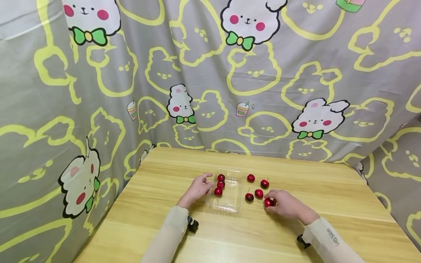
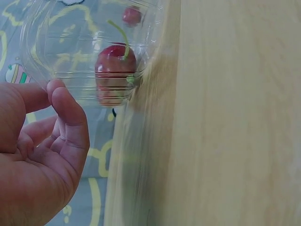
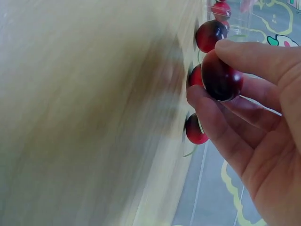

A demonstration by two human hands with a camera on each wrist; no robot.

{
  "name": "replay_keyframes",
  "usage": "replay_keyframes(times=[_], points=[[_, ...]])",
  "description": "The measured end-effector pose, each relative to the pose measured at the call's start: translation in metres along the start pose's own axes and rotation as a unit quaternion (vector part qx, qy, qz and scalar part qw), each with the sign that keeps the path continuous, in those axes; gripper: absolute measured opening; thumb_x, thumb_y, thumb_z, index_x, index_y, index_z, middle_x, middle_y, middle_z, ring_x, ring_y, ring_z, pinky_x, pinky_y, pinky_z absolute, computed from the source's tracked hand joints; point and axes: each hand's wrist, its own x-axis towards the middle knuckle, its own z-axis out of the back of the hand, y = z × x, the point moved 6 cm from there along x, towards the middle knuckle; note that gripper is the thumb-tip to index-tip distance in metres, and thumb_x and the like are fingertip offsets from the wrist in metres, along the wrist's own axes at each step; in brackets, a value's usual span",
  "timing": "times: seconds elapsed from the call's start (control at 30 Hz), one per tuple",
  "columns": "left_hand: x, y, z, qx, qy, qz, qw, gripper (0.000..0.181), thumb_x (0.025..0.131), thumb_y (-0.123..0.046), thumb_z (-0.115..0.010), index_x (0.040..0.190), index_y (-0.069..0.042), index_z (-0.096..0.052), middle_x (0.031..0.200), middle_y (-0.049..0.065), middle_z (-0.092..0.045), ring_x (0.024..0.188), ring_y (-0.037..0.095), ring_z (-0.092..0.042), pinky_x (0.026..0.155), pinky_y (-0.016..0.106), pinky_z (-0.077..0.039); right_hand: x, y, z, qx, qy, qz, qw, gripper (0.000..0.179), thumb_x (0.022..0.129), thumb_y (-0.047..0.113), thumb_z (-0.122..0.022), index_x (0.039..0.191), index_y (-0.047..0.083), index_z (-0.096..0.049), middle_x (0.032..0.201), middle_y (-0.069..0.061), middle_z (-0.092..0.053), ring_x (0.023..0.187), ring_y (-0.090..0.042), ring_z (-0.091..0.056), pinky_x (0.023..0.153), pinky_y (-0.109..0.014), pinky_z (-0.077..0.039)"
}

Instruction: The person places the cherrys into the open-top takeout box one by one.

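Note:
A clear plastic box (image 1: 231,209) lies on the table with several dark red cherries (image 1: 220,185) in a row along its left side. My left hand (image 1: 200,187) is at the box's left edge. In the left wrist view, the thumb and index finger (image 2: 70,106) pinch the rim. My right hand (image 1: 285,204) holds a cherry (image 3: 221,77) between thumb and fingertips, right of the box. Several loose cherries (image 1: 258,193) lie between the box and this hand, some with stems showing.
A light wood table (image 1: 217,241) bears everything. Behind it and to the left hangs a grey curtain (image 1: 210,73) printed with yellow outlines and white rabbits. Dark wrist devices (image 1: 193,224) sit on both sleeves.

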Motion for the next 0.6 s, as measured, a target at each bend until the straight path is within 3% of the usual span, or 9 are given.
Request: replay_keyframes(times=[0.37, 0.6], points=[[0.002, 0.003, -0.001, 0.002, -0.002, -0.001, 1.0, 0.046, 0.094, -0.005, -0.058, 0.137, 0.003, -0.044, 0.087, 0.019, -0.058, 0.059, 0.018, -0.058, 0.054, 0.027, -0.051, 0.005, 0.004, 0.005, 0.024, -0.001, -0.013, 0.9996, 0.029, 0.081, 0.014, -0.075, 0.107, 0.005, -0.066, 0.096, 0.003, -0.061, 0.076, -0.006, -0.055, 0.066, -0.025, -0.05], [0.001, -0.001, -0.001, 0.006, -0.004, -0.006, 1.0, 0.046, 0.093, -0.004, -0.057, 0.136, 0.006, -0.043, 0.082, 0.015, -0.058, 0.058, 0.019, -0.058, 0.052, 0.026, -0.049, 0.015, 0.016, 0.01, 0.008, -0.022, 0.009, 0.9997, 0.028, 0.079, 0.012, -0.076, 0.104, 0.004, -0.066, 0.095, 0.003, -0.062, 0.077, -0.007, -0.056, 0.067, -0.028, -0.051]])
